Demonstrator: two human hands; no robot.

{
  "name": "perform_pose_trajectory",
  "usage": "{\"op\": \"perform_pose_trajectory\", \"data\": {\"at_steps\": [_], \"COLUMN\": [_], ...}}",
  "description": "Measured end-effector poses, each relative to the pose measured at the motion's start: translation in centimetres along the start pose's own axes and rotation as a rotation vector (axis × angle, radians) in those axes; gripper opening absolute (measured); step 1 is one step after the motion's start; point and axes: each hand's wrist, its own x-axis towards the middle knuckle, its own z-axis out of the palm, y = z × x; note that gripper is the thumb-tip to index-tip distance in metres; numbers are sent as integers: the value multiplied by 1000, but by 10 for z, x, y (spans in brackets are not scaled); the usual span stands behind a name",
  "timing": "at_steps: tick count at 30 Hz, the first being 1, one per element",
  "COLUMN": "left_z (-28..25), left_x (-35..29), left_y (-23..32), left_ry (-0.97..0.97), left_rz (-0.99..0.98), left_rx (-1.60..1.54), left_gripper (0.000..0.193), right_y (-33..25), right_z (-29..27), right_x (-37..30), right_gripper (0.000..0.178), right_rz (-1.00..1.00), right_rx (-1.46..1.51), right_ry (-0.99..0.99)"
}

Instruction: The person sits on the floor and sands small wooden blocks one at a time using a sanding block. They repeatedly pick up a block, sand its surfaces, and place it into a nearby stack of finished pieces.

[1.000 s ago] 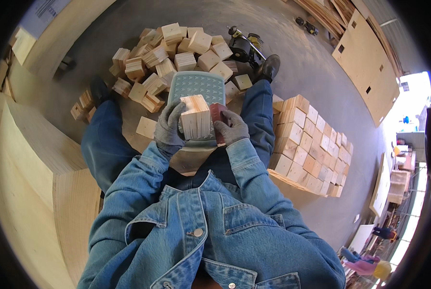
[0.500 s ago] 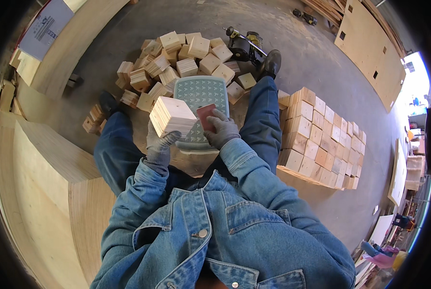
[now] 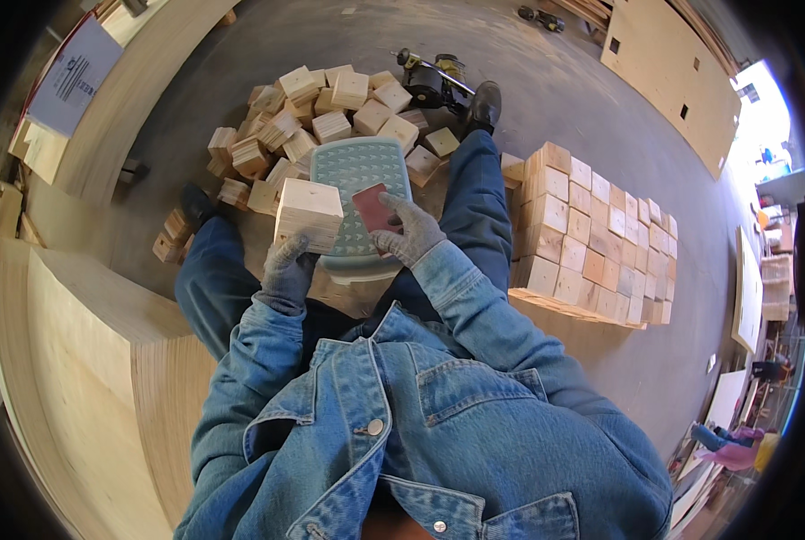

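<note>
Block [image 3: 309, 214]: centre-left of frame; likely stiff, hefty; grip sides
Left hand [image 3: 287, 273]: clamped on block
Right hand [image 3: 411, 231]: pinching red pad [image 3: 371, 207]

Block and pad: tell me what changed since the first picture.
The block moved left relative to the stool; the left hand now holds it lower. The pad, in the right hand, is now apart from the block, flat face showing. Neither was released; stack and pile stayed.

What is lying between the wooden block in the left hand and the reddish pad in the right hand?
In the head view, no object fills the gap between the wooden block and the reddish pad; behind it shows the pale blue-green stool.
</note>
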Motion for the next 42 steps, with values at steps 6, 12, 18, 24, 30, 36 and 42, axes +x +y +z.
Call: {"op": "perform_pose_trajectory", "data": {"at_steps": [6,12,18,24,30,36,42], "left_z": [1,0,-7,4,14,7,-13], "left_x": [-4,-5,-2,-8,-10,-3,2], "left_y": [-3,-7,-15,-15,-10,-14,-17], "left_ry": [-82,-160,-194,-170,-130,-96,-53], "left_rz": [-79,-96,-138,-73,-80,-3,86], "left_rx": [78,82,79,288,307,367,270], "left_gripper": [72,76,78,92,95,94,78], "right_y": [-27,-42,-36,-49,-38,-52,-44], "right_z": [-14,-17,1,2,13,11,3], "right_x": [-10,-18,-22,-25,-25,-31,-25], "right_gripper": [87,80,72,48,38,36,37], "right_rz": [-43,-60,-248,-212,-302,-52,-110], "right_rx": [74,-31,-58,-214,-218,87,125], "right_ry": [-27,-12,80,38,99,20,142]}}
